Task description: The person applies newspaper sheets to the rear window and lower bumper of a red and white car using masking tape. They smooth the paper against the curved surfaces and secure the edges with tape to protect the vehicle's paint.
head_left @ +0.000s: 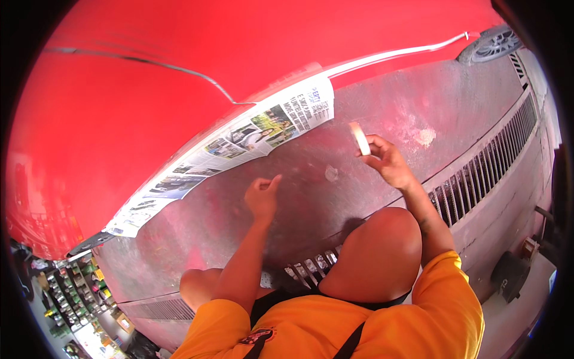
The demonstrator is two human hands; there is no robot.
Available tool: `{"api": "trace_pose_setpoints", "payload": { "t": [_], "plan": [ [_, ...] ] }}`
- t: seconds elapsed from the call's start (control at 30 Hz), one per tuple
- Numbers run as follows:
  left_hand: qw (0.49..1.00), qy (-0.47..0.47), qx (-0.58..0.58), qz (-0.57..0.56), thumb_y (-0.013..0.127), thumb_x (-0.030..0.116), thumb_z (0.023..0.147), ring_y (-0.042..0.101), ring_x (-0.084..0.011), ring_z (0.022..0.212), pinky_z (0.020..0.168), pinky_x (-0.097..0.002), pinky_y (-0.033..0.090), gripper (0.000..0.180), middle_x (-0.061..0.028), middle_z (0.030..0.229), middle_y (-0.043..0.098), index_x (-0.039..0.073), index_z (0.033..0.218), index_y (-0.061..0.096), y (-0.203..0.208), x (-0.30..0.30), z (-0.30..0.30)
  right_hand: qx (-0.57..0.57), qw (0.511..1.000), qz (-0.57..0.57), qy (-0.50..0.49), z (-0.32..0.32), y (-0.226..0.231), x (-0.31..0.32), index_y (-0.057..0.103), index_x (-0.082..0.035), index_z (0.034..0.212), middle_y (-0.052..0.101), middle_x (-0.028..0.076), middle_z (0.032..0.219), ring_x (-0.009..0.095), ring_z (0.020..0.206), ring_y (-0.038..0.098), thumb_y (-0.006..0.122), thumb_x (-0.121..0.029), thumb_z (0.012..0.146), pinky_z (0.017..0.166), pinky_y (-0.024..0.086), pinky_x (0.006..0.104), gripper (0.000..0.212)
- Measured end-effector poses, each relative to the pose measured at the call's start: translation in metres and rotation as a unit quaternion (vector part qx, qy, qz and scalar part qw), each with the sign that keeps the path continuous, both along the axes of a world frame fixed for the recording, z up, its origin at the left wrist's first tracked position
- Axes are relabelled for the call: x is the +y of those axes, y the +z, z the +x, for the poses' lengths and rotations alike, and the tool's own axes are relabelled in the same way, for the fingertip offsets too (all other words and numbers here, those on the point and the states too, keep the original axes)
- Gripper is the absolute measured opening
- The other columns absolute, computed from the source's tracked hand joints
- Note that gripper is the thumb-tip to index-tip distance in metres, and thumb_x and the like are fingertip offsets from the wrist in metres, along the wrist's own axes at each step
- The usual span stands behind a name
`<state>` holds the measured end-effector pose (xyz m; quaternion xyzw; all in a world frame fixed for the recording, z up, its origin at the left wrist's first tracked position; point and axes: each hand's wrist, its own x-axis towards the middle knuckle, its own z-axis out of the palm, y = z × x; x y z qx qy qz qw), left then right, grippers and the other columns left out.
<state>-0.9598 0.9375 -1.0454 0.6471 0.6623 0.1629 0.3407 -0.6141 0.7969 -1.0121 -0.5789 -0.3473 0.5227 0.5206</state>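
My right hand (388, 163) is closed on the edge of a roll of pale masking tape (363, 142), held up off the floor with the ring standing on its side. My left hand (262, 197) hovers over the floor with its fingers curled in and the thumb pointing out, and I see nothing in it. Ahead of both hands, a strip of newspaper (224, 148) hangs along the lower edge of a red car body (161, 113). Neither hand touches the paper.
Slotted metal drain grates (493, 158) run through the stained concrete floor (311, 161) to my right and beneath me. A car wheel (493, 45) stands at the far right. Shelves with many small containers (72, 287) are at the lower left, and a dark box-shaped object (511, 275) lies at the right.
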Motion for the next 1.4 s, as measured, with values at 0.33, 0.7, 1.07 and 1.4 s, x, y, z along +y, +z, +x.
{"api": "trace_pose_setpoints", "payload": {
  "t": [0.33,0.7,1.07,1.4],
  "plan": [
    [0.908,-0.380,-0.104,0.140,0.088,0.017,0.081,0.069,-0.0343,0.106,0.089,-0.0459,0.054,0.042,-0.0127,0.118,0.070,0.008,0.120,0.073,0.057,-0.004,0.152,-0.032,0.998,0.045,0.001,-0.022,-0.048,0.007,0.068,-0.001,0.134,0.077,0.007,0.115,0.014,0.109,0.069,0.074,0.003,0.096,0.098,0.054,0.0327,0.038],
    [0.921,-0.367,-0.116,0.068,0.087,0.013,0.078,0.064,-0.0374,0.108,0.092,-0.0473,0.052,0.037,-0.0132,0.116,0.065,0.007,0.108,0.067,0.018,-0.030,0.127,-0.101,0.989,-0.045,0.094,-0.043,-0.034,-0.006,0.069,-0.004,0.140,0.077,0.004,0.104,0.010,0.092,0.063,0.075,0.002,0.092,0.088,0.052,0.0318,0.049],
    [0.954,-0.196,-0.221,-0.043,0.079,0.009,0.086,0.069,-0.0389,0.097,0.078,-0.0466,0.055,0.016,-0.0173,0.113,0.070,0.006,0.100,0.073,0.013,-0.050,0.106,-0.097,0.974,-0.066,0.194,-0.049,-0.014,-0.002,0.069,-0.002,0.136,0.080,0.013,0.109,0.015,0.103,0.072,0.072,0.000,0.097,0.093,0.056,0.0363,0.039],
    [0.967,-0.182,-0.096,0.149,0.065,0.016,0.100,0.068,-0.0375,0.084,0.074,-0.0435,0.053,0.014,-0.0185,0.093,0.067,0.003,0.102,0.062,0.036,-0.039,0.098,-0.117,0.941,-0.064,0.312,-0.054,0.053,0.057,0.071,0.000,0.128,0.078,0.011,0.104,0.016,0.103,0.072,0.071,-0.009,0.102,0.091,0.055,0.0350,0.027]
  ]
}}
